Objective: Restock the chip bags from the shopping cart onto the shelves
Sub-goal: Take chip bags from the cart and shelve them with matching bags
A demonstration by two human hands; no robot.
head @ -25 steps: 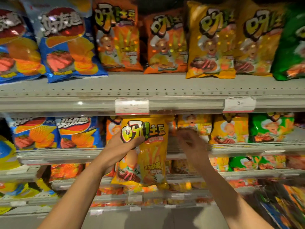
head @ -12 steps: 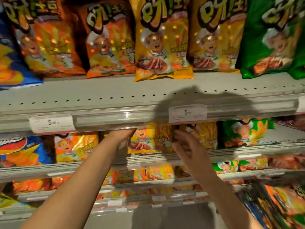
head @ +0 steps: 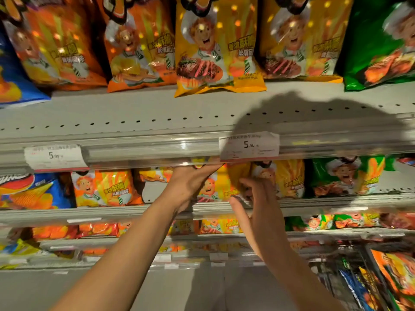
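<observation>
A yellow chip bag point(head: 219, 185) stands on the second shelf point(head: 325, 202), under the upper shelf's price rail. My left hand point(head: 190, 182) reaches in and grips its upper left part. My right hand point(head: 256, 198) touches the bag's lower right side and the neighbouring yellow bag point(head: 289, 178), fingers spread. The bag's top is hidden behind the rail. The shopping cart point(head: 363, 279) shows at the bottom right with more chip bags point(head: 395, 272) inside.
The upper shelf point(head: 134, 115) carries orange, yellow and green bags point(head: 220, 48) set back from its front edge. Price tags point(head: 249, 145) hang on the rail. A green bag point(head: 345, 176) and an orange bag point(head: 105, 187) flank the spot. Lower shelves hold more bags.
My left hand has carried the yellow bag up and into the second shelf. The view has moved closer and to the right. My right hand has closed in on the bag's right side.
</observation>
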